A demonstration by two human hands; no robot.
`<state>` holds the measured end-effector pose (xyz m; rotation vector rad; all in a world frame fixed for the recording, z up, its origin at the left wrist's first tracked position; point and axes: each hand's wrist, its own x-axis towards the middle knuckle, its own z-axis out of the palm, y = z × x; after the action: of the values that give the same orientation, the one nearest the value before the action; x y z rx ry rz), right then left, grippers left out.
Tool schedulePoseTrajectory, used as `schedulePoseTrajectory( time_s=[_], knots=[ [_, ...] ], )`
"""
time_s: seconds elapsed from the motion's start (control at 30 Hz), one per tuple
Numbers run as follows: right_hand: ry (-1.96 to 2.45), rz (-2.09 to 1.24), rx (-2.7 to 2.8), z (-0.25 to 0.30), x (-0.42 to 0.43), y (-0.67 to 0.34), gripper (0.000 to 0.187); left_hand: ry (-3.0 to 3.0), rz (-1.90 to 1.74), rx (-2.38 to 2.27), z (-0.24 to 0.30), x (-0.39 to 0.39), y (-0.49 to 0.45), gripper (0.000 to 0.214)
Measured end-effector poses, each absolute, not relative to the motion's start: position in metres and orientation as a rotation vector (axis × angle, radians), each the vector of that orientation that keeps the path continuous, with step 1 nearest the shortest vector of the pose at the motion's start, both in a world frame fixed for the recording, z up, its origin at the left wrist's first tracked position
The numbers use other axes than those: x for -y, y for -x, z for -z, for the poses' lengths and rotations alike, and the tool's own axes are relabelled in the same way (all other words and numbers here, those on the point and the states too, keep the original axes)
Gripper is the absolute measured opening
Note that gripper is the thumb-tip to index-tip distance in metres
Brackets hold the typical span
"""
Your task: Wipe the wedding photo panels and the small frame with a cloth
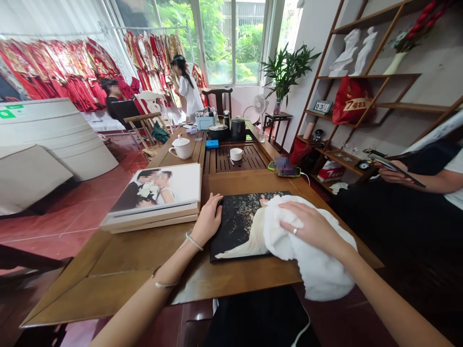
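Black and cream, the print [235, 217] lay flat near the tabletop's [141, 274] near edge, towards the near right corner. White cloth [321, 265] covered its right part and drooped past that near edge. Across the cloth lay the right hand [311, 226], grasping it loosely, fingers a little bent and apart, a ring on one of them. Partly unfolded, the left hand [209, 219] gripped nothing; it rested against the print's left side, fingertips by the far left corner. Just left of that hand, a stack of photos [177, 185] sat by the tabletop's left edge. Near the right edge, beyond the print, was a phone [289, 167] with a white cable. Farther off, a small cup [236, 154] stood on the slatted tray [220, 163], with a lidded mug [181, 147] nearer the left edge. Beyond the right edge, another person's hand [396, 172] held a thin device [401, 169].
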<state>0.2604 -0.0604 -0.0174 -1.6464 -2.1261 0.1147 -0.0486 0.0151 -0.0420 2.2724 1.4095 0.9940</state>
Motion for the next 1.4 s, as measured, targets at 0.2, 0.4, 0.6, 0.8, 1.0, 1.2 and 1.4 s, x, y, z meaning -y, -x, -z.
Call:
schedulePoseTrajectory(
  time_s=[0.2,0.4,0.6,0.8,1.0,1.2,1.4],
  knots=[
    [1.711,-0.094,2.123,0.012,0.012,-0.244,0.043,-2.261,-0.965,-1.431,0.041,-0.015,0.048,0.035],
    [1.674,-0.114,2.173,0.005,-0.012,-0.210,0.042,-2.273,-0.949,-1.443,0.041,-0.014,0.048,0.035],
    [1.372,-0.139,2.363,0.005,0.019,-0.181,0.039,-2.282,-0.940,-1.451,0.042,-0.015,0.047,0.036],
    [1.103,-0.239,2.522,-0.001,0.062,-0.179,0.043,-2.215,-0.990,-1.441,0.041,-0.017,0.047,0.037],
    [1.113,-0.330,2.527,-0.005,0.031,-0.175,0.044,-2.008,-1.072,-1.428,0.035,-0.015,0.047,0.038],
    [1.108,-0.320,2.501,-0.008,-0.023,-0.142,0.045,-1.844,-1.104,-1.383,0.024,-0.008,0.043,0.047],
    [1.023,-0.296,2.535,-0.007,-0.031,-0.120,0.042,-1.778,-1.170,-1.317,0.020,-0.007,0.044,0.059]
  ],
)
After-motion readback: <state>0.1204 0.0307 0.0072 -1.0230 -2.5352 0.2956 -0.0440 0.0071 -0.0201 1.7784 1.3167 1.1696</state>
